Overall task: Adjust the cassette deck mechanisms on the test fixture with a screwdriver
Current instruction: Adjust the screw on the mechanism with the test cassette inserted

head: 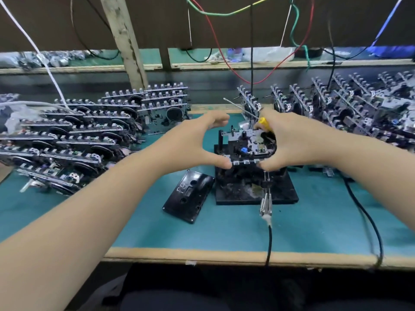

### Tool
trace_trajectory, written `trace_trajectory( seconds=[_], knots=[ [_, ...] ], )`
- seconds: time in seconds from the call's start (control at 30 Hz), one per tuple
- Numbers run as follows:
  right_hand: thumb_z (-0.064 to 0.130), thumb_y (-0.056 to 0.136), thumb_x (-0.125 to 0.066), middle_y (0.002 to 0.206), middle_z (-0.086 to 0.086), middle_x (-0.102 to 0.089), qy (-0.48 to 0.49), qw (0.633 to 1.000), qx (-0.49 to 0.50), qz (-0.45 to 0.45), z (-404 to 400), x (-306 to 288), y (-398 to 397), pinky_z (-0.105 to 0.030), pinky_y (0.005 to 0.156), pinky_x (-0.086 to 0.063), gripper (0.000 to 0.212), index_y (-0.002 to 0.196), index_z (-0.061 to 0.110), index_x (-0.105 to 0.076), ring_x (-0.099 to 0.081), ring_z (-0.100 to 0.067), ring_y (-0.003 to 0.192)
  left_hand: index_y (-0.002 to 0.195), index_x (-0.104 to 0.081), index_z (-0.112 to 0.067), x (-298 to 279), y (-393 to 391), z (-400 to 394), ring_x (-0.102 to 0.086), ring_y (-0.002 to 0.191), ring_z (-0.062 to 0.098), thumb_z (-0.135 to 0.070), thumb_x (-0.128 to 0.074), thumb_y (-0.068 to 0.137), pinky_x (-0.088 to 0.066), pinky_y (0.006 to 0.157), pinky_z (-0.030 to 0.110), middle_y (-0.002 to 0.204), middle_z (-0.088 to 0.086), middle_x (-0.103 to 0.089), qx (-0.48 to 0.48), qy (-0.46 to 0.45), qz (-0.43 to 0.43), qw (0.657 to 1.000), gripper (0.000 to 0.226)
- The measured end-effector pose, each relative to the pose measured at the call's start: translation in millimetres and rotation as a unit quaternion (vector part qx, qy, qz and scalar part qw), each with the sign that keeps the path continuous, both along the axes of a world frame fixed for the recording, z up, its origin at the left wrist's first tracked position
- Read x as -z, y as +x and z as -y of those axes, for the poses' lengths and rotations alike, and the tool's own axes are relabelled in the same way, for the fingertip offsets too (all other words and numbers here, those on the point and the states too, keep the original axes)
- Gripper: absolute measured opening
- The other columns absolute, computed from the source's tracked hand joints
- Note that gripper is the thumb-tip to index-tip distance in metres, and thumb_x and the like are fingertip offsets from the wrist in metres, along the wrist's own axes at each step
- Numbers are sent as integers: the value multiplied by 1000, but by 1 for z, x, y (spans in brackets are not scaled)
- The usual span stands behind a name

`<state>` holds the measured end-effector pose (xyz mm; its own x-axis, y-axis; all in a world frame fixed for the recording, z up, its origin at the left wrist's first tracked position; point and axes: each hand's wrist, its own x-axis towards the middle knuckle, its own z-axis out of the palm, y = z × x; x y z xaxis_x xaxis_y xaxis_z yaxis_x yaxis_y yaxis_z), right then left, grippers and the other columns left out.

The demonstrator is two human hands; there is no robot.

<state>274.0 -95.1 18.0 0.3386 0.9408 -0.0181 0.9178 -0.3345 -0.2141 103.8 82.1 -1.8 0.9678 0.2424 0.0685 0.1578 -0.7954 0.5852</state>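
Note:
A cassette deck mechanism point(247, 145) sits on top of the black test fixture point(283, 189) at the middle of the bench. My left hand point(193, 144) is spread beside it, thumb tip touching the mechanism's front left corner, fingers arched above its back left. My right hand point(292, 140) curls round the mechanism's right side, thumb on the front edge. The same hand holds a yellow-handled screwdriver point(260, 119); its thin shaft points up and to the left. The handle is mostly hidden by the fingers.
A black cassette tape point(188, 196) lies flat left of the fixture. Stacked deck mechanisms point(85, 131) fill the left of the green bench, and more stand in rows on the right point(350, 108). A metal clip on a black cable point(266, 205) hangs off the fixture's front. Coloured wires dangle above.

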Motion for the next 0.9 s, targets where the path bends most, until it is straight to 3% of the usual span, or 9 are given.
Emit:
trace_trajectory(
  seconds=[0.07,0.17,0.27,0.33,0.5,0.6,0.77,0.9],
  knots=[
    [47,61,-82,110,-8,-62,20,1000,-2,-5,-1,-3,2,-44,67,-53,62,89,27,-31,-61,-26,84,151,-36,-34,-2,2,-3,-38,138,-9,-53,-87,64,-30,117,25,150,-23,-46,-2,-15,-3,1000,103],
    [47,62,-83,103,-10,-62,1,1000,-8,18,-4,-3,4,-44,67,-53,66,97,21,-34,-60,-29,82,153,-33,-34,-5,7,-6,-39,134,-12,-50,-88,65,-28,108,17,145,-24,-52,-13,11,-15,1000,105],
    [50,64,-85,83,-1,-53,-11,999,-12,35,-6,5,4,-35,54,-40,71,98,21,-29,-52,-18,70,155,-27,-36,-6,11,-7,-38,132,-13,-50,-88,66,-25,101,13,143,-26,-52,-16,27,-38,999,109],
    [56,62,-85,82,2,-51,-9,999,-13,32,-5,7,4,-33,53,-35,74,97,22,-28,-50,-14,68,156,-24,-37,-8,13,-8,-39,134,-7,-52,-87,68,-26,99,15,143,-25,-52,-8,51,-46,998,109],
    [60,58,-82,108,-8,-63,-3,1000,1,-9,-8,1,9,-43,75,-54,75,101,19,-35,-61,-26,89,154,-25,-43,-15,15,-11,-45,127,-3,-55,-83,69,-34,98,18,139,-28,-54,-12,71,-45,996,103],
    [61,60,-82,98,-3,-61,-25,999,-8,18,-11,2,6,-38,69,-52,77,102,20,-33,-59,-26,85,152,-30,-38,-14,17,-13,-46,119,-13,-49,-89,67,-26,87,-4,139,-24,-56,-13,50,-65,997,104],
    [64,50,-87,112,0,-62,-104,995,4,-9,-1,-15,18,-38,76,-54,93,110,22,-30,-63,-20,93,153,-32,-25,-14,21,-7,-47,128,-3,-50,-85,69,-28,98,13,145,-17,-53,-8,73,-82,994,103],
    [53,55,-93,144,10,-54,-120,993,9,0,14,-28,33,-33,92,-46,87,114,27,-34,-57,-18,121,150,-36,-27,-13,19,-4,-49,122,-7,-47,-86,70,-27,87,1,144,-18,-52,-22,41,-87,995,96]
  ],
)
